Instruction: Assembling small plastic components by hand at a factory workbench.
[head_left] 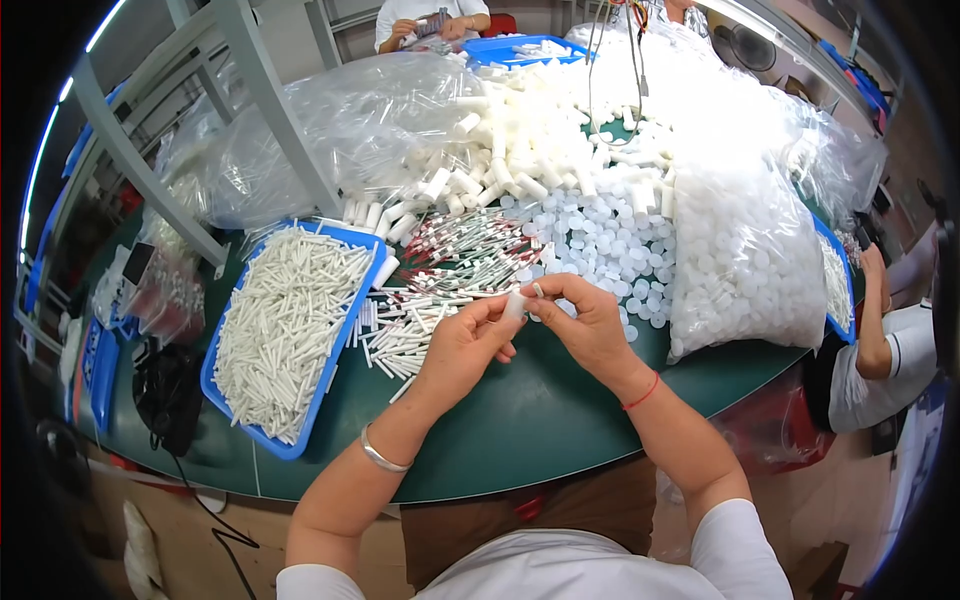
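Note:
My left hand (pixel 468 345) pinches a small translucent white cylinder (pixel 514 305) between thumb and fingers. Close against it, my right hand (pixel 588 325) is closed on a small white piece (pixel 538 290), mostly covered by the fingertips. Both hands meet above the green table (pixel 500 440). Just beyond them lies a heap of thin red-and-white wired parts (pixel 470 245). Loose white sticks (pixel 400 335) spread beside my left hand, and round translucent caps (pixel 600 240) are scattered past my right hand.
A blue tray (pixel 207 365) full of white sticks stands at left. Thick white cylinders (pixel 530 150) are piled farther back. A bulging clear bag (pixel 740 260) of caps sits at right, and wires (pixel 640 60) hang above. Co-workers sit at the far side and right.

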